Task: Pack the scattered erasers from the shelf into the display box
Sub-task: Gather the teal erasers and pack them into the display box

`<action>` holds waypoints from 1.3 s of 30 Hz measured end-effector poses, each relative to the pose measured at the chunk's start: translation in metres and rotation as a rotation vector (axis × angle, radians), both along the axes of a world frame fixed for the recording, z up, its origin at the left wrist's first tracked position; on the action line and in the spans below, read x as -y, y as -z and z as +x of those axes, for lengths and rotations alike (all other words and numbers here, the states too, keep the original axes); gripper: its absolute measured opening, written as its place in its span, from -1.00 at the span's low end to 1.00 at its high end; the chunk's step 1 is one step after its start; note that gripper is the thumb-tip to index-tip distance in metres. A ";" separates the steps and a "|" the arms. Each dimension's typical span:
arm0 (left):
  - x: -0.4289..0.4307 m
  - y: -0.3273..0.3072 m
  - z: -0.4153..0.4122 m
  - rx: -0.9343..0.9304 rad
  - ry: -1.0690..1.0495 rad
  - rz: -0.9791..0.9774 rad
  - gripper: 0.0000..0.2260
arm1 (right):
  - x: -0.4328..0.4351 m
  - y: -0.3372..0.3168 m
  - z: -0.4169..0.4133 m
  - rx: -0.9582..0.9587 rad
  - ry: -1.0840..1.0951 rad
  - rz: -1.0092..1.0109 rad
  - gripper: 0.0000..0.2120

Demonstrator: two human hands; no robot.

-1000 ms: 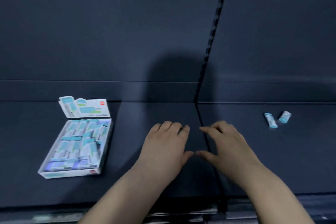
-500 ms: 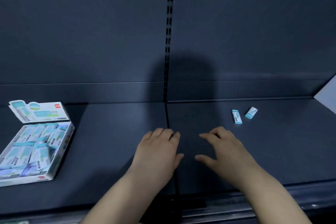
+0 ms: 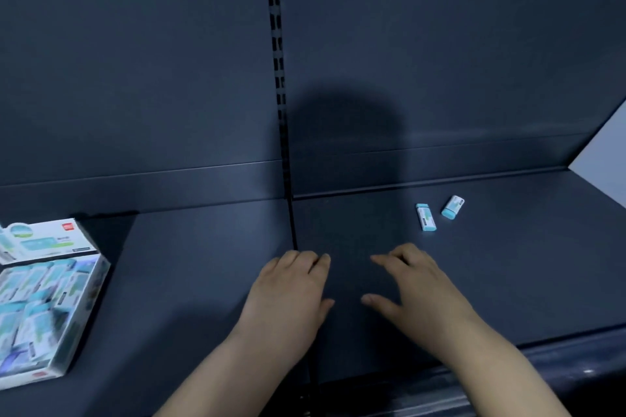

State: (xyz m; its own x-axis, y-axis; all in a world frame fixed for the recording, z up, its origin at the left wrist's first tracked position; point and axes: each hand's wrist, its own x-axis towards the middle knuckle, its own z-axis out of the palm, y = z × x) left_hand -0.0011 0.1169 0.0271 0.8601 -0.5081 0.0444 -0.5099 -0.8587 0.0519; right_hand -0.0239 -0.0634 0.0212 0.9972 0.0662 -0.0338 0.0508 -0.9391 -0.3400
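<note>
Two loose white-and-turquoise erasers lie on the dark shelf at the right: one eraser nearer me and a second eraser just right of it. The white display box, lid flap up and packed with several erasers, sits at the far left, cut off by the frame edge. My left hand hovers palm down over the shelf's middle seam, fingers loosely bent, holding nothing. My right hand hovers beside it, fingers relaxed and empty, a short way below and left of the loose erasers.
The dark shelf has a vertical slotted upright in its back panel and a seam running toward me. A pale side panel closes the shelf at the right. The shelf's front lip runs along the bottom right.
The view has swung right: the display box slid toward the left edge and the two loose erasers moved closer to centre. Both hands stay low over the shelf, empty.
</note>
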 end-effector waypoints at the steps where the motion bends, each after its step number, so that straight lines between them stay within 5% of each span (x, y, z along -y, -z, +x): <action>1: 0.006 0.001 0.001 0.005 -0.005 0.007 -0.46 | 0.006 0.001 0.002 0.007 -0.004 0.008 -0.38; 17: 0.186 0.016 0.028 -0.074 -0.233 -0.011 -0.44 | 0.214 0.003 0.073 -0.022 -0.136 -0.093 -0.37; 32: 0.209 0.020 0.090 -0.270 -0.269 0.051 -0.38 | 0.217 0.030 0.145 -0.184 -0.067 0.036 -0.25; 39: 0.219 0.030 0.114 -0.324 -0.218 0.003 -0.40 | 0.215 0.035 0.134 -0.157 -0.117 0.223 -0.39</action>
